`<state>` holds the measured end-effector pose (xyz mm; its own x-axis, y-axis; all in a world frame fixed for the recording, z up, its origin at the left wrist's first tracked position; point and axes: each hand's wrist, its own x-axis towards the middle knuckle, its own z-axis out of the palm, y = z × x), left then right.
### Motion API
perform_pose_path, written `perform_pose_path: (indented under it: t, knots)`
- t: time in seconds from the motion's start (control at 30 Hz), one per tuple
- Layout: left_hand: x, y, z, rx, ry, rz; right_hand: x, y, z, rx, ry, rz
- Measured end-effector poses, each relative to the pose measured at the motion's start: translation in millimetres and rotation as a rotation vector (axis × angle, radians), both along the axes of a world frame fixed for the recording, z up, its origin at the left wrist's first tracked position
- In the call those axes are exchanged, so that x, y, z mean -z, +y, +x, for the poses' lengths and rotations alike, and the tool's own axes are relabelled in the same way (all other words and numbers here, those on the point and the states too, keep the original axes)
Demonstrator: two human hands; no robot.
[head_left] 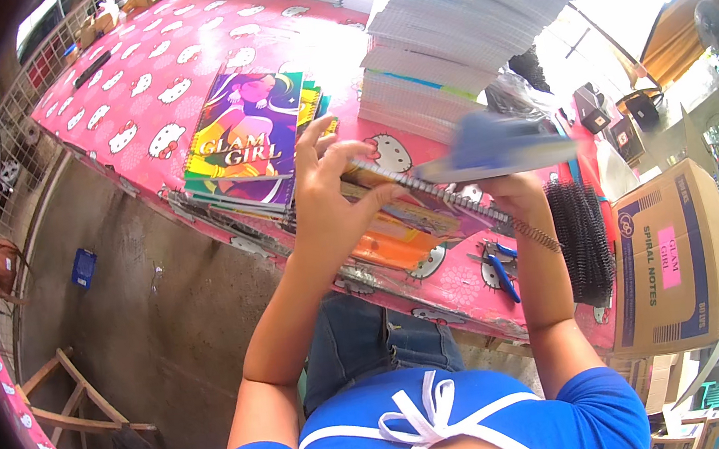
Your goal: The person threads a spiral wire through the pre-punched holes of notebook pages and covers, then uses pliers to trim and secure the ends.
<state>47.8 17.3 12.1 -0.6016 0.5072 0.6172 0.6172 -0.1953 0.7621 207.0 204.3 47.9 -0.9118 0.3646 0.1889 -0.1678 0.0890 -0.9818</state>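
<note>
A spiral notebook point(444, 214) is tilted up above the near edge of the table, its wire coil along the top edge. My left hand point(328, 183) grips its left end, thumb on the near side and fingers over the top. My right hand point(513, 192) is closed at its right end, fingers partly hidden behind it. The loose end of the coil point(542, 238) sticks out by my right wrist. A blurred blue-and-white flat thing point(503, 148) shows just above the right hand. Below the notebook lies an orange printed cover point(391, 247). Blue-handled pliers point(502, 274) rest nearby.
Purple-covered notebooks point(245, 131) are piled left of my left hand. Tall paper stacks point(460, 23) rise beyond. Black coils point(581, 238) lie at right, beside a cardboard box point(674, 262). Pink patterned cloth point(137, 95) covers the table. A wooden frame point(75, 394) stands on the floor.
</note>
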Motion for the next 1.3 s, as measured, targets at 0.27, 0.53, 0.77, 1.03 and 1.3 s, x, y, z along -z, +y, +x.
perform_pose_path:
  t: [0.27,0.53,0.77,1.03,1.3]
  knots:
    - [18,-7,-27,0.357,-0.676,0.249,0,-1,-20,0.024,-0.008,0.082]
    - [22,-12,-43,0.535,-0.908,0.252,-8,-7,-39,0.062,-0.07,0.183]
    - [23,-15,-47,0.544,-0.944,0.206,0,-3,-52,0.223,-0.351,0.585]
    - [1,-13,-32,0.473,-0.661,0.183,58,9,68,0.548,-0.354,1.071]
    - [-108,-70,39,-0.095,0.324,0.646,100,-55,152,0.596,-0.598,1.229]
